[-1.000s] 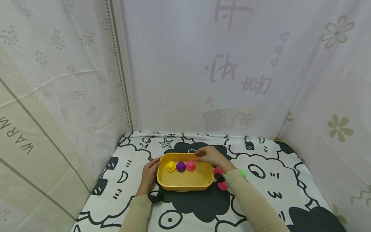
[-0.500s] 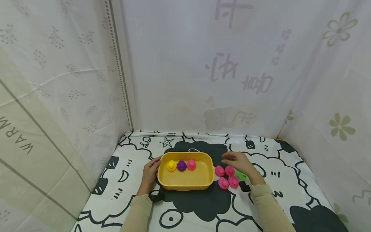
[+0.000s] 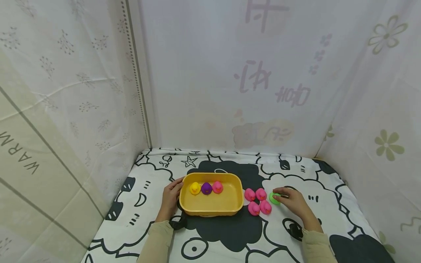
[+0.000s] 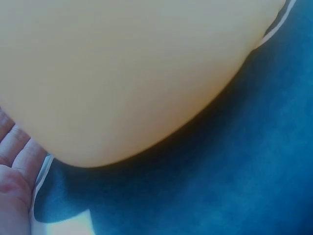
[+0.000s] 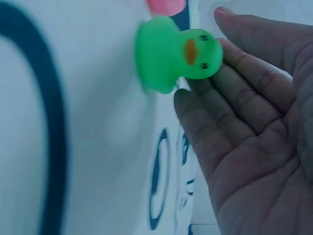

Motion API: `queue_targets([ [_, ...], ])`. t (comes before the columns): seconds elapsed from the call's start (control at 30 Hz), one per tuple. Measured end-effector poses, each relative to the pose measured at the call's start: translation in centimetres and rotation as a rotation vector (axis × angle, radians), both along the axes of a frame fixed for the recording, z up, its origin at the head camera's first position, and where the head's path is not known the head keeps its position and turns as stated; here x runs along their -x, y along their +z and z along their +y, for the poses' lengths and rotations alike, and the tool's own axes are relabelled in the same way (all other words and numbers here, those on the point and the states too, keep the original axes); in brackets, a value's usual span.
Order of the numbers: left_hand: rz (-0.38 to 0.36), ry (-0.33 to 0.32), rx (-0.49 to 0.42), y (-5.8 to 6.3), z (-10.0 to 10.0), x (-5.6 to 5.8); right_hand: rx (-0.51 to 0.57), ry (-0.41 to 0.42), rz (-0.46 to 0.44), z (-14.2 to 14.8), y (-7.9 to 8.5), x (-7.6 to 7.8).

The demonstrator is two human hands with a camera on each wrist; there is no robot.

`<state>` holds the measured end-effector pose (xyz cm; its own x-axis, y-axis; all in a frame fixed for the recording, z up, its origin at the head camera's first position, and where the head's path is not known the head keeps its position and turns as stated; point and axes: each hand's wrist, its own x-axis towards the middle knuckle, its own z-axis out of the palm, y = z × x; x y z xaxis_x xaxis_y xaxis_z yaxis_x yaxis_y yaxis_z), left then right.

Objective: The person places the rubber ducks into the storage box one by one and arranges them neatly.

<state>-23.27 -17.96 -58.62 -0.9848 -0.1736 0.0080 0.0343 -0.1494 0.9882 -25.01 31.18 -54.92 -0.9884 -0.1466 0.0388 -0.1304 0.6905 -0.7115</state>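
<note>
A yellow plastic tray (image 3: 210, 206) holds a row of small toy ducks: a yellow duck (image 3: 195, 188), a purple duck (image 3: 206, 188) and a pink duck (image 3: 217, 187). My left hand (image 3: 170, 197) rests against the tray's left side, its fingers (image 4: 24, 155) lying fairly straight along the outer wall. Right of the tray, my right hand (image 3: 294, 203) is at a green toy duck (image 5: 164, 55) standing on the cloth. In the right wrist view its fingers are extended beside the duck's head, with the thumb apart from it.
Several pink toy ducks (image 3: 261, 194) stand in a cluster between the tray and the green duck. A black-and-white patterned cloth (image 3: 230, 233) covers the surface. Pale printed curtains (image 3: 210, 73) close off the back and both sides.
My right hand has moved from above the tray, rightward past the pink ducks, down to the green duck. The left hand, the tray and the ducks in it stay in place.
</note>
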Motion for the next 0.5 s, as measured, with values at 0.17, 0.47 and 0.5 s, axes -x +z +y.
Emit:
queue_targets([
  [0.17,0.013,-0.002,-0.029,0.0,0.0,0.1,0.033,-0.031,0.023,0.1,-1.0,-0.3],
  [0.47,-0.038,-0.03,-0.064,0.1,-0.2,0.2,0.109,-0.06,0.014,0.6,-2.4,-1.2],
  [0.5,-0.043,-0.031,-0.061,0.0,-0.2,0.2,0.122,-0.051,0.013,0.7,-2.5,-1.3],
])
